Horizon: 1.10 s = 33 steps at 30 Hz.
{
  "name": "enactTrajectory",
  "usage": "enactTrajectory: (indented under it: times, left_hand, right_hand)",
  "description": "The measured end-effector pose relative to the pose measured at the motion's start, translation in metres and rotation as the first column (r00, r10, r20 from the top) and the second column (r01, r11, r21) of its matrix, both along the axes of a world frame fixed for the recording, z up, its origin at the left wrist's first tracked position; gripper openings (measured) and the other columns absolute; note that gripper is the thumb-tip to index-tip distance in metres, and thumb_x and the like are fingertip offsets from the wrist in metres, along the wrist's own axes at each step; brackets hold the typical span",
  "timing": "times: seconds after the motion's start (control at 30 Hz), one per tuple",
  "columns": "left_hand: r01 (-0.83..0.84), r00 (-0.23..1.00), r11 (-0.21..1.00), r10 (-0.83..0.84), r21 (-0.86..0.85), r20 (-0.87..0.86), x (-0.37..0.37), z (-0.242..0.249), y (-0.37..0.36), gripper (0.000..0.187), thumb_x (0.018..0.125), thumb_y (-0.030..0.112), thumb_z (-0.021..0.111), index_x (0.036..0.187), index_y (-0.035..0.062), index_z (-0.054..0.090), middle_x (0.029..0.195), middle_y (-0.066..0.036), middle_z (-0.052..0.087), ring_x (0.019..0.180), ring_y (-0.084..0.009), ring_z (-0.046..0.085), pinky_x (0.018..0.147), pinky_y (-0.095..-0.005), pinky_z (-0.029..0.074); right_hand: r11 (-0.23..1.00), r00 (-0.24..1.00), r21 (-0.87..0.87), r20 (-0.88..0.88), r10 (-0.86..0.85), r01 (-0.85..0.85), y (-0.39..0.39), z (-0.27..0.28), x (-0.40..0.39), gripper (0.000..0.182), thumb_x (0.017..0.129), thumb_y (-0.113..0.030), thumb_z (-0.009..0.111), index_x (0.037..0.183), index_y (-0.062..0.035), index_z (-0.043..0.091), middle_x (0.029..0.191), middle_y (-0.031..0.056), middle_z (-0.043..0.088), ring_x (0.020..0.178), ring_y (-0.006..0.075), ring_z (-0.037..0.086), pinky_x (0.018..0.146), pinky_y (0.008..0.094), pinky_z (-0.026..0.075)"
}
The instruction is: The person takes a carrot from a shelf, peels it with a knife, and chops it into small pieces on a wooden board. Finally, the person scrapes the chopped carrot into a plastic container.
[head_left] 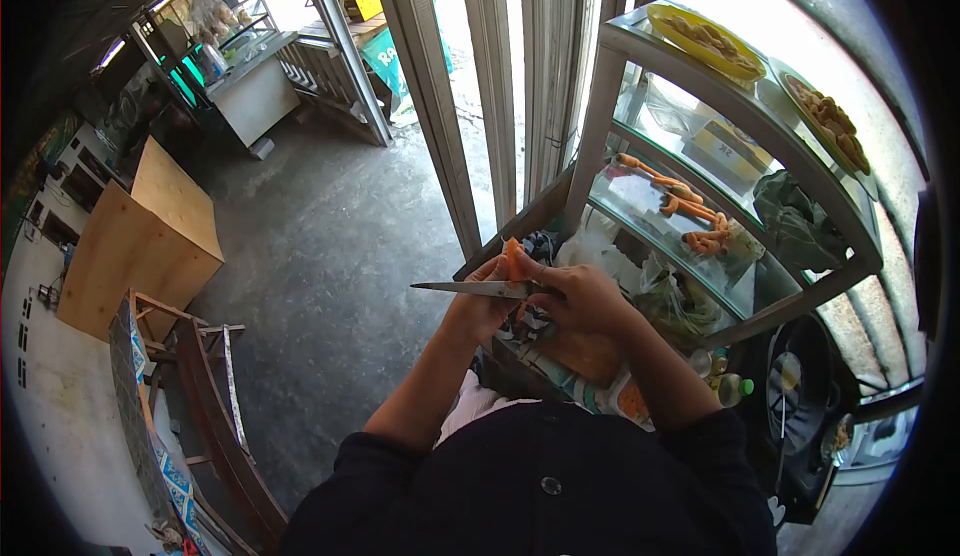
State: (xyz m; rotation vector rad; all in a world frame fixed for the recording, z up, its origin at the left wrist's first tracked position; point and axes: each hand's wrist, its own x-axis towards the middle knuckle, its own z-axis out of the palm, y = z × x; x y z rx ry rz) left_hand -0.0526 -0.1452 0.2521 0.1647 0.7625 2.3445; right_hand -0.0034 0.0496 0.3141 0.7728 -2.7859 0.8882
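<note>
Both of my hands meet in front of my body, above a wooden board [588, 354]. My left hand [484, 301] is closed around an orange piece of carrot [514, 254], which points upward between the fingers. My right hand [585, 296] grips a knife [462, 287] by its handle. The blade points left and passes across the left fingers, just below the carrot's tip. The right thumb rests against or very near the carrot. Most of the knife handle is hidden inside the right hand.
A glass display case [640, 146] stands at the right, with long orange food [690, 199] on a shelf and a yellow tray [705, 41] on top. A tub of orange bits [630, 399], a green-capped bottle [735, 389] and a black stove [800, 386] lie nearby. A wooden bench [215, 416] is left.
</note>
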Motion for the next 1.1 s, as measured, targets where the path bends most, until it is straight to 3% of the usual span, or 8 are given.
enactTrajectory:
  times: [0.07, 0.3, 0.5, 0.6, 0.9, 1.0, 1.1]
  left_hand:
    - [-0.074, 0.997, 0.995, 0.075, -0.065, 0.012, 0.004, 0.006, 0.004, 0.032, 0.095, 0.033, 0.058, 0.114, 0.0068, 0.061, 0.095, -0.003, 0.065, 0.084, -0.0140, 0.064, 0.075, -0.0293, 0.056]
    - [-0.099, 0.995, 0.995, 0.099, -0.028, -0.006, 0.002, -0.010, 0.012, 0.036, 0.095, 0.034, 0.058, 0.119, 0.0069, 0.057, 0.101, -0.003, 0.062, 0.089, -0.0121, 0.062, 0.078, -0.0282, 0.054]
    - [-0.198, 0.980, 0.980, 0.199, 0.018, -0.024, 0.007, -0.018, 0.021, 0.030, 0.099, 0.026, 0.053, 0.122, 0.0076, 0.055, 0.106, -0.003, 0.063, 0.092, -0.0115, 0.064, 0.076, -0.0268, 0.056]
    - [-0.241, 0.969, 0.969, 0.243, 0.063, -0.037, 0.010, -0.021, 0.029, 0.028, 0.100, 0.023, 0.052, 0.123, 0.0079, 0.056, 0.109, -0.003, 0.063, 0.094, -0.0111, 0.064, 0.076, -0.0254, 0.055]
    - [-0.426, 0.905, 0.905, 0.426, 0.007, 0.010, 0.023, -0.023, 0.048, 0.031, 0.100, 0.019, 0.051, 0.128, 0.0063, 0.054, 0.113, -0.005, 0.063, 0.100, -0.0126, 0.063, 0.078, -0.0238, 0.054]
    - [-0.457, 0.889, 0.889, 0.457, -0.005, -0.012, 0.023, -0.018, 0.052, 0.032, 0.100, 0.018, 0.052, 0.129, 0.0056, 0.053, 0.114, -0.006, 0.062, 0.099, -0.0119, 0.063, 0.077, -0.0223, 0.054]
    - [-0.462, 0.886, 0.885, 0.459, -0.050, -0.061, 0.018, -0.014, 0.046, 0.030, 0.100, 0.014, 0.052, 0.128, 0.0053, 0.055, 0.105, -0.005, 0.065, 0.092, -0.0109, 0.065, 0.073, -0.0223, 0.055]
  right_hand:
    - [0.999, 1.000, 0.026, -0.004, -0.031, 0.031, -0.001, -0.001, 0.001, 0.064, 0.088, -0.030, 0.064, 0.147, -0.0262, 0.038, 0.076, 0.0147, 0.065, 0.066, 0.0353, 0.064, 0.060, 0.0441, 0.049]
    - [0.998, 0.998, -0.035, -0.029, -0.054, 0.053, -0.002, -0.011, 0.003, 0.060, 0.089, -0.030, 0.062, 0.145, -0.0258, 0.041, 0.081, 0.0122, 0.067, 0.070, 0.0335, 0.066, 0.061, 0.0435, 0.050]
    - [0.991, 0.991, -0.049, -0.028, -0.128, 0.126, -0.008, -0.014, 0.006, 0.058, 0.090, -0.029, 0.061, 0.144, -0.0271, 0.042, 0.084, 0.0096, 0.068, 0.072, 0.0310, 0.067, 0.062, 0.0416, 0.051]
    - [0.978, 0.979, -0.095, -0.065, -0.194, 0.188, -0.014, -0.014, 0.011, 0.063, 0.085, -0.021, 0.068, 0.144, -0.0214, 0.044, 0.077, 0.0122, 0.064, 0.069, 0.0315, 0.065, 0.063, 0.0408, 0.049]
    - [0.955, 0.963, -0.167, -0.068, -0.260, 0.246, -0.019, -0.026, 0.014, 0.057, 0.085, -0.017, 0.066, 0.140, -0.0212, 0.050, 0.078, 0.0125, 0.064, 0.070, 0.0313, 0.065, 0.064, 0.0403, 0.050]
    - [0.917, 0.946, -0.303, -0.115, -0.303, 0.257, -0.023, -0.034, 0.012, 0.058, 0.085, -0.016, 0.067, 0.140, -0.0213, 0.050, 0.080, 0.0137, 0.065, 0.071, 0.0323, 0.065, 0.064, 0.0395, 0.051]
    - [0.915, 0.946, -0.298, -0.089, -0.311, 0.273, -0.014, -0.035, 0.010, 0.057, 0.087, -0.022, 0.065, 0.141, -0.0252, 0.048, 0.081, 0.0107, 0.067, 0.069, 0.0304, 0.066, 0.060, 0.0398, 0.051]
